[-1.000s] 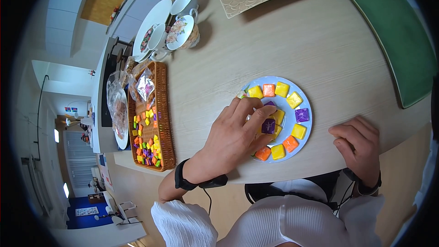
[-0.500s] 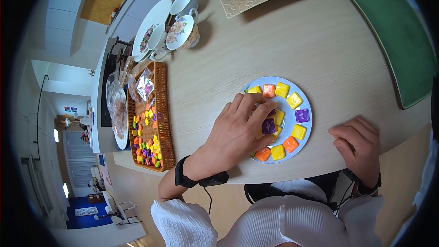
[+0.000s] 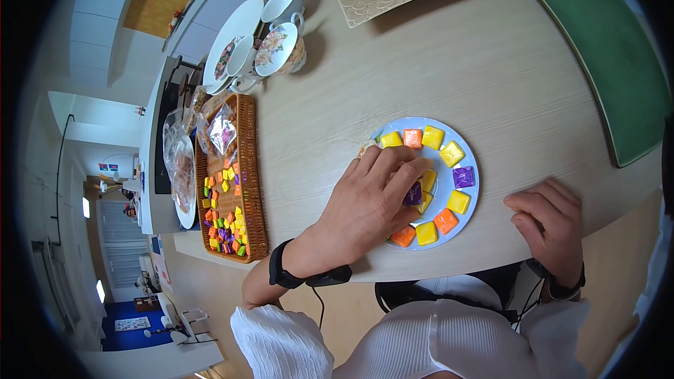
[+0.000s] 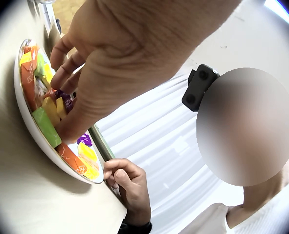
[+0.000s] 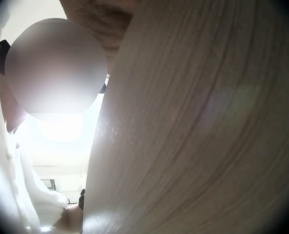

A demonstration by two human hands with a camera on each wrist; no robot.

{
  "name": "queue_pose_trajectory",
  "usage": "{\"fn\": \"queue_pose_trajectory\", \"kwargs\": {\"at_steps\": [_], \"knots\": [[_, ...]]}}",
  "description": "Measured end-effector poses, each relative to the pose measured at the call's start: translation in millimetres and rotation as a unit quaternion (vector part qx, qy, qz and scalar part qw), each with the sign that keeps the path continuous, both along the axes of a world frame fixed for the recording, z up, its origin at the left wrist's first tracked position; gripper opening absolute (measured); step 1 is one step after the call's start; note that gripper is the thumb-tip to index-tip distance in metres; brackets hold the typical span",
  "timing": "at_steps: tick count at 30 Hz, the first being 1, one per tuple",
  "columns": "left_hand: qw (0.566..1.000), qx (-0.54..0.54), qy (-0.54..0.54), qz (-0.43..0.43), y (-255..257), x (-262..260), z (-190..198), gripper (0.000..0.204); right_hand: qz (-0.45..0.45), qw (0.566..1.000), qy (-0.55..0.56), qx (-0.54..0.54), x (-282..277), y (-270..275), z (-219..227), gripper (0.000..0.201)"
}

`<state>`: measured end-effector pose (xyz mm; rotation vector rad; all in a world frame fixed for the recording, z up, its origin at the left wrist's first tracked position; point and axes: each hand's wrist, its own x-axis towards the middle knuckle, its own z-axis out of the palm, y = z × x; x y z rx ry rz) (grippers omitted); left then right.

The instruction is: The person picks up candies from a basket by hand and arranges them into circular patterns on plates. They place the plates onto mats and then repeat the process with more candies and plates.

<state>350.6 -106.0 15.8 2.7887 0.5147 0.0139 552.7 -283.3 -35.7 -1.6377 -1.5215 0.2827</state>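
In the head view my left hand (image 3: 368,200) reaches over a light blue plate (image 3: 444,237) of square wrapped candies. Its fingers and thumb curl round the candies in the middle, covering part of them. A purple candy (image 3: 413,194) shows beside the thumb. From the left wrist, the thumb lies close to a green candy (image 4: 47,126), and the fingers come down on the far side of a purple candy (image 4: 65,102). Yellow, orange and purple candies ring the plate's rim. My right hand (image 3: 547,217) rests at the table edge, loosely curled with nothing in it.
A wicker basket (image 3: 261,203) with many candies and plastic bags stands at the left. Behind it are floral cups (image 3: 281,52) and a white platter (image 3: 242,24). A green tray (image 3: 611,63) lies at the right, and a beige textured tray (image 3: 421,3) holds another candy plate at the top.
My left hand has shifted slightly over the middle of the plate, and its thumb now covers more of the purple candies. The right hand has stayed in place.
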Motion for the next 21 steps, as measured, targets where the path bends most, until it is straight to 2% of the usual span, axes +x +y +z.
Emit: {"fn": "queue_pose_trajectory", "kwargs": {"at_steps": [9, 12, 15, 19, 20, 21], "knots": [[0.999, -0.042, -0.02, 0.001, -2, -2, 2, 0.06, 0.0, 1.0, 0.002, -0.006, 0, 0, 1, 0.021], [0.997, -0.046, -0.056, 0.028, 0, -9, 16, 0.065, -0.001, 1.0, 0.003, -0.006, 0, 0, 1, 0.021], [0.985, -0.076, -0.106, 0.115, 3, -30, 16, 0.069, 0.003, 1.0, -0.001, -0.002, 1, 1, 2, 0.021], [0.946, -0.198, -0.142, 0.215, 1, -61, 10, 0.067, -0.004, 1.0, 0.009, 0.008, -2, 1, 0, 0.019], [0.939, -0.234, -0.127, 0.217, 2, -72, 8, 0.067, -0.009, 1.0, 0.015, 0.013, -3, 2, 1, 0.018], [0.915, -0.295, -0.141, 0.234, 1, -80, 3, 0.066, 0.005, 1.0, 0.022, 0.002, -1, 2, 1, 0.019]]}}
